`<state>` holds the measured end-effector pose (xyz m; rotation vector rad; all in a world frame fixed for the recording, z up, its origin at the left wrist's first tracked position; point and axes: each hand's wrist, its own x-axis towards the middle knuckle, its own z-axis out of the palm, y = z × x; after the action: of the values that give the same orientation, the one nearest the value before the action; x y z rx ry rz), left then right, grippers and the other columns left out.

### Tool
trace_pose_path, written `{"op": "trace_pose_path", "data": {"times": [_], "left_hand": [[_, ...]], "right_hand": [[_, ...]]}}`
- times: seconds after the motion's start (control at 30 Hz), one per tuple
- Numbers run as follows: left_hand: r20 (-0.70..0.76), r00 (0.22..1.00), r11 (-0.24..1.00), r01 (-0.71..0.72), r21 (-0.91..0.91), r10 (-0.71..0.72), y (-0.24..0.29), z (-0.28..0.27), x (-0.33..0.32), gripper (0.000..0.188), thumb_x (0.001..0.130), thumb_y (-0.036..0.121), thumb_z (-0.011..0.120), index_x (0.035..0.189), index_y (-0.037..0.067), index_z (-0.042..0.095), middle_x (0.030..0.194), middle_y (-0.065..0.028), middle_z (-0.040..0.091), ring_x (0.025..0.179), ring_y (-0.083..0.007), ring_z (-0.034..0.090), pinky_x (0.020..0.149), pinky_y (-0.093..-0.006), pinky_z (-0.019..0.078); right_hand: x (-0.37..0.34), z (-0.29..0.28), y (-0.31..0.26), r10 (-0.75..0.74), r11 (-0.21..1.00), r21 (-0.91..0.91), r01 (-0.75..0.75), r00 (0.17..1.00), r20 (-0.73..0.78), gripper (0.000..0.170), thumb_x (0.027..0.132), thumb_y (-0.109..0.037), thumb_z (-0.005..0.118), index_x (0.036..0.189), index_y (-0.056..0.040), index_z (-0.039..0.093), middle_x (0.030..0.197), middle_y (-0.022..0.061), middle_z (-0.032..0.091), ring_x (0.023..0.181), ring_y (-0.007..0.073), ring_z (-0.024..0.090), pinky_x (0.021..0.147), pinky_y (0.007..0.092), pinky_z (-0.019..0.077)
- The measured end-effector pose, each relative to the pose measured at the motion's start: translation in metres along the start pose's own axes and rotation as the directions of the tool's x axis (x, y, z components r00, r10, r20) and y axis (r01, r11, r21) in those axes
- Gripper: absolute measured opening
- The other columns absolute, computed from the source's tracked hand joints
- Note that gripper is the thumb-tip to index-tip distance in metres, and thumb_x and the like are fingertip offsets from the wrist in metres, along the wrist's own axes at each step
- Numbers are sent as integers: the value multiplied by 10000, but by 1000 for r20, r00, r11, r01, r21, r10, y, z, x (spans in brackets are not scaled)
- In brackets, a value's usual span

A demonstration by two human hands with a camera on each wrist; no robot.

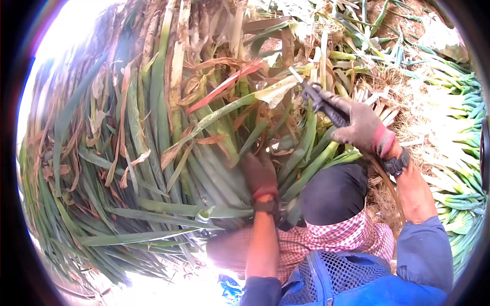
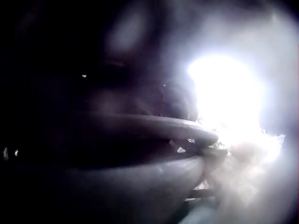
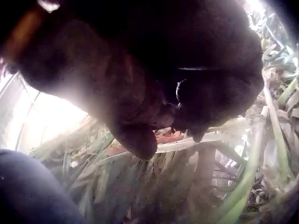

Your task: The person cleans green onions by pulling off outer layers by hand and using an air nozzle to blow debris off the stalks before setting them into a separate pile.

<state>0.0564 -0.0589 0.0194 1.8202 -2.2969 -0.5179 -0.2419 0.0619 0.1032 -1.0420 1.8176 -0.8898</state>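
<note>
In the head view my right hand (image 1: 360,125), in a brownish glove with a red cuff, grips a black trigger gun (image 1: 332,107) with a thin pale nozzle pointing up and left. The right wrist view shows this glove (image 3: 112,88) dark and close, with leaves below it. My left hand (image 1: 259,176), gloved too and blurred, reaches in among the long green leaves of the onion stalks (image 1: 214,176). Its fingertips are lost among the leaves, so I cannot tell what it holds. A dry, pale leaf (image 1: 275,93) hangs across just below the nozzle.
A dense pile of long green onions (image 1: 112,168) with dry brown leaves fills the left. Cleaner onions (image 1: 459,158) lie in a row at the far right, beside root and straw litter (image 1: 413,117). A hose (image 1: 389,188) runs down from the gun, past a dark rounded cover (image 1: 334,194) above checked cloth.
</note>
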Motion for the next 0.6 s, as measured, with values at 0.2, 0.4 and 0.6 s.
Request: {"op": "trace_pose_path", "data": {"times": [0.2,0.4,0.6], "left_hand": [[-120,991,998,-65,-28,61,2,6,26,559,1002,310,767,1394,-60,620,1329,-306,685,1186,-488,687,1030,-534,555],[-81,981,984,-178,-28,175,10,5,38,503,1007,250,726,1383,-70,627,1300,-301,682,1112,-458,698,1022,-522,551],[-49,962,961,-270,-53,268,11,22,32,408,994,309,762,1222,-29,761,1137,-230,768,1063,-414,733,968,-498,569]], "right_hand": [[-7,19,19,-198,978,44,202,976,-90,963,777,-321,843,1605,52,523,1469,230,700,1330,304,697,1165,362,484],[-23,1,16,-348,932,169,321,922,170,974,700,-256,835,1607,-28,561,1448,240,700,1293,352,710,1138,393,515],[-3,-1,30,-270,945,-85,316,900,341,953,704,-206,789,1627,-121,569,1281,214,781,1088,321,775,1008,384,588]]}}
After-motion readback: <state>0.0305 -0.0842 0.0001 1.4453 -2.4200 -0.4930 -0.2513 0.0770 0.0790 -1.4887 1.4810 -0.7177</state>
